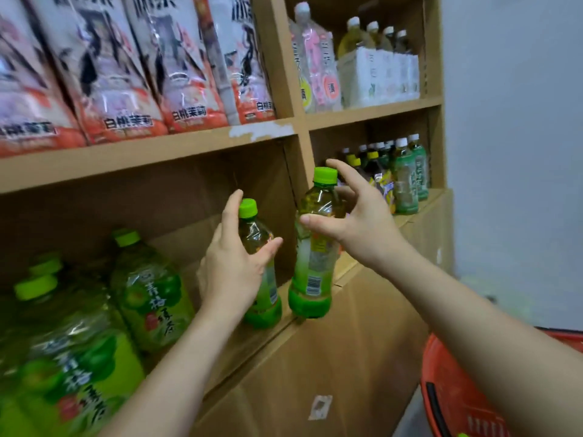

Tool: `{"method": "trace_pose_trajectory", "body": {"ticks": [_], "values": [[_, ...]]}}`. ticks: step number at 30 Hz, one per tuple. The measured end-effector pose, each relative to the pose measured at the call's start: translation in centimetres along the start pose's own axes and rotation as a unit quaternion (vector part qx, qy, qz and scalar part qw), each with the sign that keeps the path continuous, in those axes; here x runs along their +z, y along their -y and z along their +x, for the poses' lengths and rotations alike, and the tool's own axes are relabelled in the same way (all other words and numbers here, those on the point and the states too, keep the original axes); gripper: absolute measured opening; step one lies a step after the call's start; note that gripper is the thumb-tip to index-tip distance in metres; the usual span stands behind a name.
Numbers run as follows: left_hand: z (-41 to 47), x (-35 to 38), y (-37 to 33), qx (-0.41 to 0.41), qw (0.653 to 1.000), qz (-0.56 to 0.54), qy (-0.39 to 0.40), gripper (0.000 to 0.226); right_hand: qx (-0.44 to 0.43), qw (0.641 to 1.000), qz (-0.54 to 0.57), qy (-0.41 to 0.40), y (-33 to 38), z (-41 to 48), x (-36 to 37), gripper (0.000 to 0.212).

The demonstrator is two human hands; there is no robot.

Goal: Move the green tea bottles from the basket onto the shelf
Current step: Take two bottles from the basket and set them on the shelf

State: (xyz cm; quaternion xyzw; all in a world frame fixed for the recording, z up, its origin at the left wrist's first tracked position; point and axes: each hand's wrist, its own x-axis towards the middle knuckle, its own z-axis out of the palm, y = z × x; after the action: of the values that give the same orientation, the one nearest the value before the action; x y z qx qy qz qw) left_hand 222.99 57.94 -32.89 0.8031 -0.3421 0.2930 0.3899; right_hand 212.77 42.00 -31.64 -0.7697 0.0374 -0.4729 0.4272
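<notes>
Two small green tea bottles with lime caps stand at the front edge of the lower cardboard shelf (252,345). My left hand (233,263) wraps the left bottle (263,298), with the thumb across its front and the fingers up beside the cap. The right bottle (312,266) stands slightly tilted on the shelf edge. My right hand (356,216) is around its neck with fingers spread, the thumb at its shoulder and the index finger above the cap. The red basket (448,389) is at the lower right, and a bit of green cap shows at its bottom edge.
Large green-labelled bottles (148,288) fill the shelf's left side. Packs of peach-jasmine drink (132,74) sit on the shelf above. The right compartments hold small bottles (407,178) and a white carton (378,77). A cardboard box front (331,373) lies below the shelf, and a pale wall is on the right.
</notes>
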Motion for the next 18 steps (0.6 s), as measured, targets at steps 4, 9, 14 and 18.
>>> {"method": "trace_pose_trajectory", "body": {"ticks": [4,9,14,18], "values": [[0.9,0.1,2.9,-0.063,0.997,0.038,0.032,0.104,0.011,1.000,-0.012,0.021,-0.8,0.3,5.3,0.088],[-0.9,0.9,4.7,-0.100,0.993,0.041,0.048,0.110,0.033,0.996,-0.063,0.047,-3.1,-0.6,8.9,0.093],[-1.8,1.5,5.6,-0.127,0.990,0.024,0.053,0.115,0.081,0.992,-0.066,0.070,-6.0,-3.3,9.5,0.102],[-0.9,2.0,5.6,-0.153,0.986,0.000,0.065,0.116,0.121,0.980,-0.137,0.072,-6.9,-2.6,9.3,0.065]]}}
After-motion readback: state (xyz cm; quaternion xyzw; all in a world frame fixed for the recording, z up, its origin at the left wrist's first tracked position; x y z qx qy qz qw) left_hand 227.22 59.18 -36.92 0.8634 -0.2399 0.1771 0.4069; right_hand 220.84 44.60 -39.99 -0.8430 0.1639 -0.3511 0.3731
